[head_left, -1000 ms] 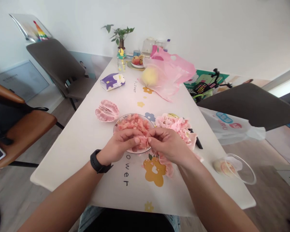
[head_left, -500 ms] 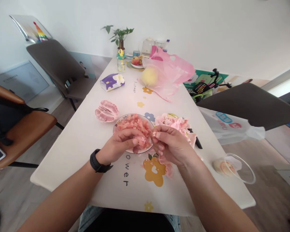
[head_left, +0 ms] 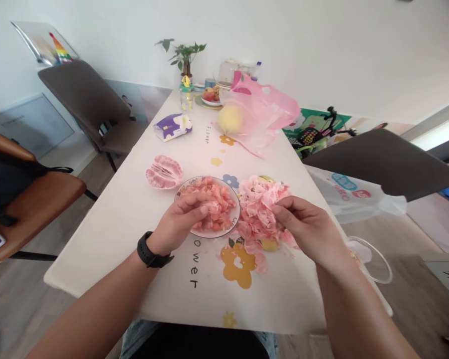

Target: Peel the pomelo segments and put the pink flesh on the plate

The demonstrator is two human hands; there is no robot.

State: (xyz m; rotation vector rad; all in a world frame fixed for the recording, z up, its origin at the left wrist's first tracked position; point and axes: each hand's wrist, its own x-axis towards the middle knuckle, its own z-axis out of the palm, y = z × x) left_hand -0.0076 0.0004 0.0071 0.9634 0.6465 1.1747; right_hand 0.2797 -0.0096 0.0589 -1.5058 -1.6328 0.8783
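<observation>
Two hands are being tracked: the pink pomelo flesh (head_left: 215, 197) on the white plate (head_left: 224, 233) is being partly covered by the left hand (head_left: 179, 222), grip hidden; the pale pink membrane heap (head_left: 264, 199) is being touched by the right hand (head_left: 307, 229), grip narrow, any held piece not made out.

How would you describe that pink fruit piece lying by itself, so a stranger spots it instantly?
On the long white table, find the plate of pink pulp under the left hand. Beside that plate, on the left-hand side, lies a peeled pomelo half. Unlike the shredded pulp, its segments stay joined, and it sits on the tabletop.
</observation>
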